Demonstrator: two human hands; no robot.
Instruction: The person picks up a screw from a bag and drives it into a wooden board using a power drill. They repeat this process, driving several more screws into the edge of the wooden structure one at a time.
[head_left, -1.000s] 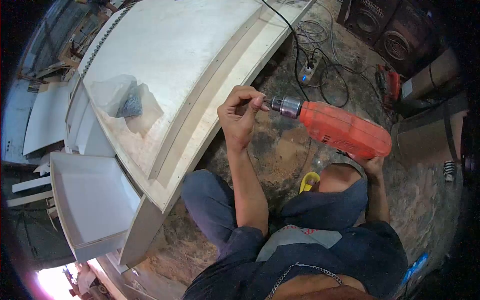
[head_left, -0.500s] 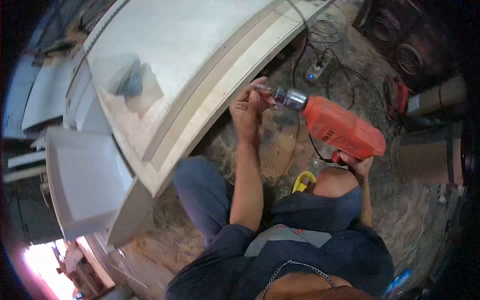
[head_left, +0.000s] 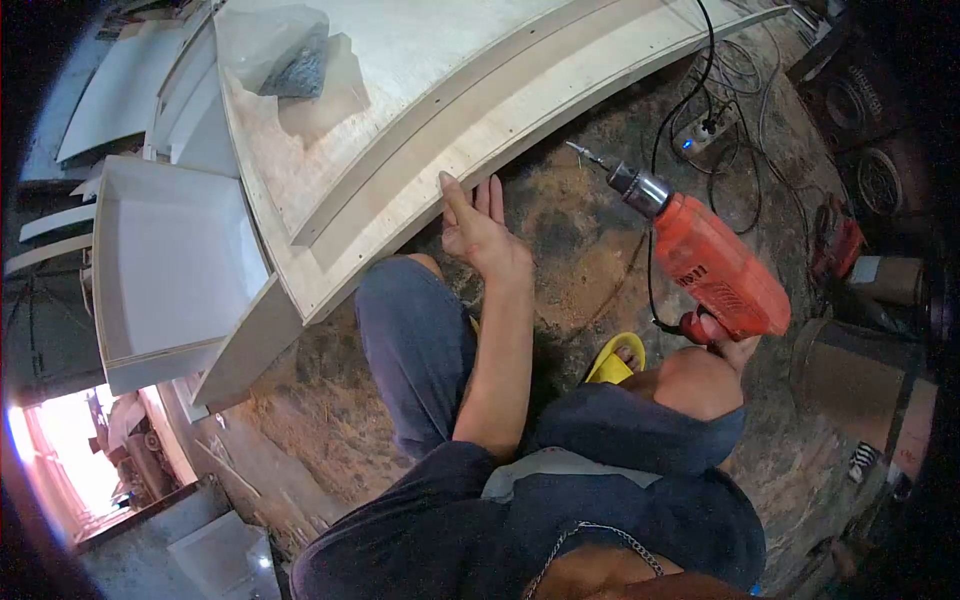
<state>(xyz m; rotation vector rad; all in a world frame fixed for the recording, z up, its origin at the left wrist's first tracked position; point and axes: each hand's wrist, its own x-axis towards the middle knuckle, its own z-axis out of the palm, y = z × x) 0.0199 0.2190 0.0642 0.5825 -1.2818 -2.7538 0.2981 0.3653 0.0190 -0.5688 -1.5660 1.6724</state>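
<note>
My right hand (head_left: 733, 345) is closed round the handle of an orange-red power drill (head_left: 715, 265), near my raised knee. The drill's metal chuck (head_left: 640, 188) and thin bit (head_left: 587, 153) point up and left, away from the wood. My left hand (head_left: 485, 238) is at the near edge of a large pale wooden panel (head_left: 470, 165). Its thumb lies on the top face and its fingers are against the outer side, so it pinches the rim. A raised strip (head_left: 420, 120) runs along the panel, with small dark marks on the border.
A clear plastic bag with dark contents (head_left: 298, 75) lies on the panel. An open white drawer-like box (head_left: 175, 260) stands left. Cables and a power strip with a blue light (head_left: 697, 140) lie on the floor. Speakers (head_left: 865, 130) and a cardboard box (head_left: 850, 370) are right.
My left hand has left the drill's tip and moved left and down onto the panel's edge. The drill now appears slightly lower and farther right, still in my right hand. The view has shifted.
</note>
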